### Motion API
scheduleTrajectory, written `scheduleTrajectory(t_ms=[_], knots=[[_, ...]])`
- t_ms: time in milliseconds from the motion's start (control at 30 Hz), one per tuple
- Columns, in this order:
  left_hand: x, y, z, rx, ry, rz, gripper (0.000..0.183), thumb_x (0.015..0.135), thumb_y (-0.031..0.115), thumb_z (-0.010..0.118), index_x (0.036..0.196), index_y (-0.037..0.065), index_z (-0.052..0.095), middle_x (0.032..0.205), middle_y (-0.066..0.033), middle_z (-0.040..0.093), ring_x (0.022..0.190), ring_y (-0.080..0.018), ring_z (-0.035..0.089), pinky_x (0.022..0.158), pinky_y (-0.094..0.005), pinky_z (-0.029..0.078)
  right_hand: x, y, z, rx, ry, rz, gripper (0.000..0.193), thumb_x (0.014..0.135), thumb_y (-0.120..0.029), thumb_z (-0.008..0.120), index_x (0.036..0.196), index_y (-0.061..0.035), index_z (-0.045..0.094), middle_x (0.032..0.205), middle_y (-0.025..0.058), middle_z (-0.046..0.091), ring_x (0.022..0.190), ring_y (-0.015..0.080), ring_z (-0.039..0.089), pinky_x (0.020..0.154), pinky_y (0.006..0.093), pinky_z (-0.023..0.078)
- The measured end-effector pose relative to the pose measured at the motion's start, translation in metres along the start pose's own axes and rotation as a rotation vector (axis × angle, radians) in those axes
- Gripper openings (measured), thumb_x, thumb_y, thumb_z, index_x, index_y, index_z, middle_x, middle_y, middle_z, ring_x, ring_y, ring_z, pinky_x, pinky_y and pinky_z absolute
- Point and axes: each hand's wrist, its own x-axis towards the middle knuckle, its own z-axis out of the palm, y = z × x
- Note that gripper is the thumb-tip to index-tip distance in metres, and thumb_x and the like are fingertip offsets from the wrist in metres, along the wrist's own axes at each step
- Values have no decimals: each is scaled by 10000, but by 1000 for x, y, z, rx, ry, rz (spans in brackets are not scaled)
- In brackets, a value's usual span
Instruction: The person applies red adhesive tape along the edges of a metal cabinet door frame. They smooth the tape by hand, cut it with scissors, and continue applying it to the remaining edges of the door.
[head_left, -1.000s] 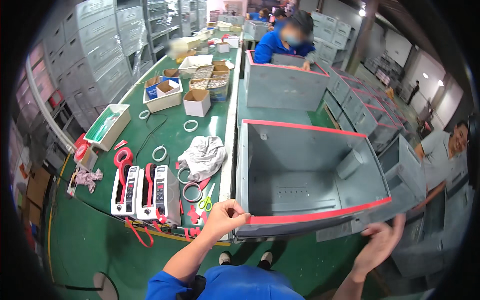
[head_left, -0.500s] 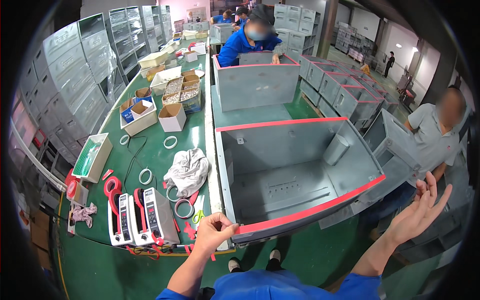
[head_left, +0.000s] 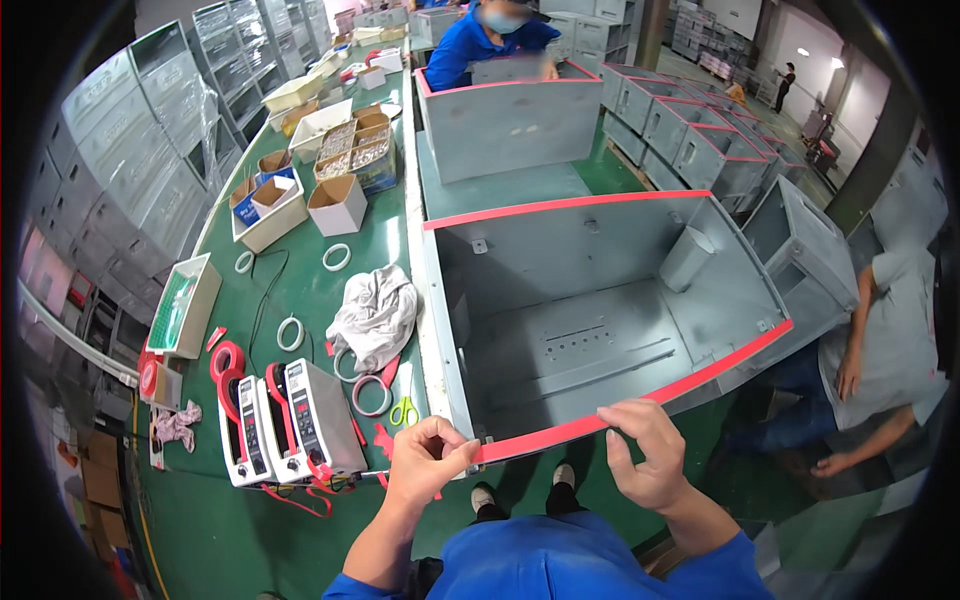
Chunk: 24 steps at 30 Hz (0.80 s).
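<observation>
A grey metal box point(head_left: 560, 270) stands open side up in front of me, with strips of red tape point(head_left: 690, 383) along its near and far rims. At the near left corner, my left hand point(head_left: 430, 462) is closed in a pinch on the tape's end. My right hand point(head_left: 648, 455) touches the tape about midway along the near rim, fingertips on top. Its fingers are curved and the thumb stands apart, with nothing held. Inside the box are a grey cylinder point(head_left: 688, 258) and a floor with slots and holes.
Left of the box, a green worktable point(head_left: 310, 270) carries two tape dispensers point(head_left: 310, 425), a rag point(head_left: 372, 318), scissors point(head_left: 404, 411) and several tape rolls. A co-worker point(head_left: 490, 40) leans over another box point(head_left: 510, 130). To the right, a person in grey point(head_left: 890, 340) bends near stacked boxes.
My right hand has come down and left from the air beyond the box's right side onto the near rim's tape. My left hand keeps its pinch. The person in grey has bent lower.
</observation>
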Motion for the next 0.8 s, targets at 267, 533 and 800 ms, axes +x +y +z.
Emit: scheduleTrajectory(t_ms=[267, 533, 800], knots=[[-7, -7, -2, 89, 73, 63, 179, 748, 6, 690, 661, 46, 540, 623, 53, 520, 561, -14, 455, 514, -191, 380, -5, 18, 1, -90, -15, 69, 216, 773, 81, 559, 978, 42, 615, 945, 163, 653, 828, 281, 632, 755, 330, 499], [0, -7, -2, 10, 9, 96, 173, 741, -44, 690, 668, 38, 556, 626, 16, 548, 561, -22, 455, 530, -193, 363, -28, 43, -4, -100, 46, 110, 228, 809, 64, 563, 1027, 39, 626, 1001, 151, 638, 922, 228, 616, 811, 302, 486], [0, -5, -3, 14, 19, 68, 165, 737, -26, 712, 669, 39, 577, 612, 41, 507, 561, -25, 440, 520, -196, 343, -31, 40, 2, -204, -40, -74, 290, 741, 40, 599, 1030, 26, 621, 1023, 155, 637, 995, 332, 603, 932, 452, 443]])
